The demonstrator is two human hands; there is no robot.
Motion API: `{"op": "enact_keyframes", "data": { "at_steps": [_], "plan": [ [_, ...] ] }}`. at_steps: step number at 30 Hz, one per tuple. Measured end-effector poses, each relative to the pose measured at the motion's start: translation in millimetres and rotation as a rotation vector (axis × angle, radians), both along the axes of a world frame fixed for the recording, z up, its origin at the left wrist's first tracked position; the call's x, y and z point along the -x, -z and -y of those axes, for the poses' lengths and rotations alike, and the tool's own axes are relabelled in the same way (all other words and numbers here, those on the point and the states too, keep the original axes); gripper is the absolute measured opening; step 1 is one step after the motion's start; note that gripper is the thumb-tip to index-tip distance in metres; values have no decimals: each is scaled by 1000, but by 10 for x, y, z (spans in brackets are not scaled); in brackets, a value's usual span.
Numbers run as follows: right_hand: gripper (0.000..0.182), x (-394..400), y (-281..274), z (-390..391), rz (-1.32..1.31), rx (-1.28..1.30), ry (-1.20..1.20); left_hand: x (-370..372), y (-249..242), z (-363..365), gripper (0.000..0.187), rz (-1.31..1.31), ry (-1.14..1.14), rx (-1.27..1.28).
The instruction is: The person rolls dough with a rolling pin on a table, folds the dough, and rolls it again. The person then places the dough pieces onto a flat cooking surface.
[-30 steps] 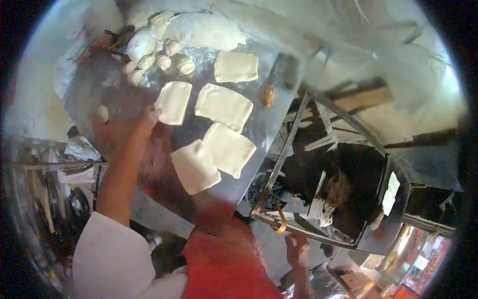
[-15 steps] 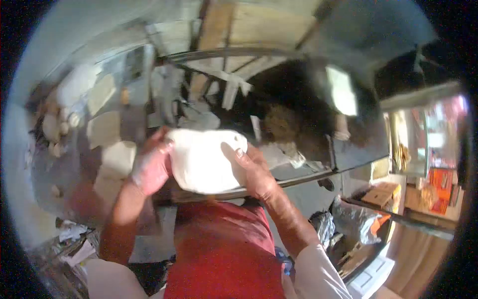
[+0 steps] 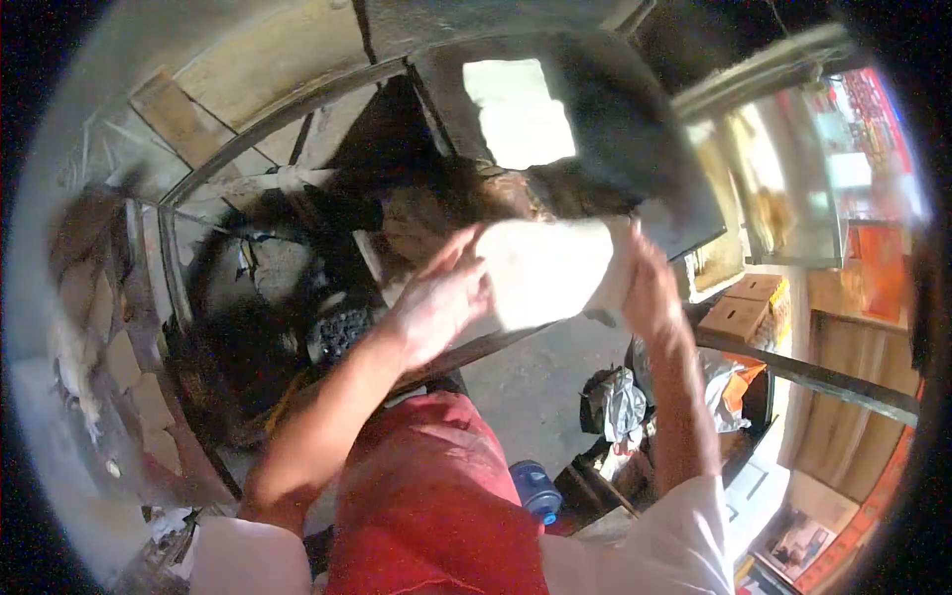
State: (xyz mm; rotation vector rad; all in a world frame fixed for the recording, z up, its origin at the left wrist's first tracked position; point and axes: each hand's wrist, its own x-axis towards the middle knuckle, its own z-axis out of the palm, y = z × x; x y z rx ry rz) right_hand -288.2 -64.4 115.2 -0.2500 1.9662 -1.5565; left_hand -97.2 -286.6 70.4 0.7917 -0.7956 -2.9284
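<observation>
A pale flat sheet of dough (image 3: pixel 550 273) is stretched between my two hands in front of me, bright and slightly blurred. My left hand (image 3: pixel 441 307) grips its left edge, with the fingers partly behind it. At the opposite edge my right hand (image 3: pixel 654 288) has hold of the sheet, smeared a little by motion. Beyond it, similar pale flat pieces (image 3: pixel 521 114) lie overlapping on a dark slab (image 3: pixel 605 89).
A dark, sooty recess with a frame (image 3: pixel 268 288) lies to the left. On the right are cardboard boxes (image 3: pixel 739 309), a silver plastic bag (image 3: pixel 620 407) and a glass-sided case (image 3: pixel 793 178). A blue water jug (image 3: pixel 535 488) stands on the floor by the red cloth (image 3: pixel 426 496) at my front.
My view has turned to the right. Both hands have carried the dough sheet rightward, towards the slab with the pale pieces.
</observation>
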Motion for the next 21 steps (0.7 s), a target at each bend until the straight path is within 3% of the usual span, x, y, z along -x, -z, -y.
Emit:
{"op": "enact_keyframes", "data": {
  "at_steps": [1,2,3,4,6,8,10,11,12,14,16,18,19,20,21],
  "plan": [
    [61,317,-23,73,26,-243,54,177,56,11,51,-28,39,261],
    [68,859,391,-155,41,-330,-51,336,183,-17,48,72,77,674],
    [70,1156,832,-297,-356,-311,-41,378,399,-13,46,-45,76,977],
    [59,1218,720,-205,-758,-732,-104,406,567,-2,45,-166,75,1278],
    [39,1076,801,-189,-776,-423,17,438,451,-78,43,-168,177,1409],
    [34,754,921,-166,-787,-426,-79,581,365,-151,42,-179,275,1536],
    [31,499,1031,-101,-826,-425,-272,881,371,-191,43,-205,382,2116],
    [31,447,984,-43,-812,-451,-338,1055,423,-193,40,-152,415,2270],
    [32,436,940,9,-797,-474,-403,1141,546,-179,40,-154,419,2275],
    [34,515,1074,35,-771,-544,-291,1284,705,-169,34,-223,622,2398],
    [37,599,1116,25,-902,-499,-318,1253,753,-162,29,-295,682,2478],
    [40,655,1214,27,-827,-506,-351,1187,679,-165,24,-440,959,2380],
    [43,669,1270,69,-911,-537,-424,1170,606,-159,19,-500,1080,2437],
    [45,677,1309,108,-994,-569,-496,1234,557,-96,19,-512,1085,2447],
    [50,656,1319,96,-993,-645,-484,1305,515,-19,19,-482,989,2204]
  ]
}}
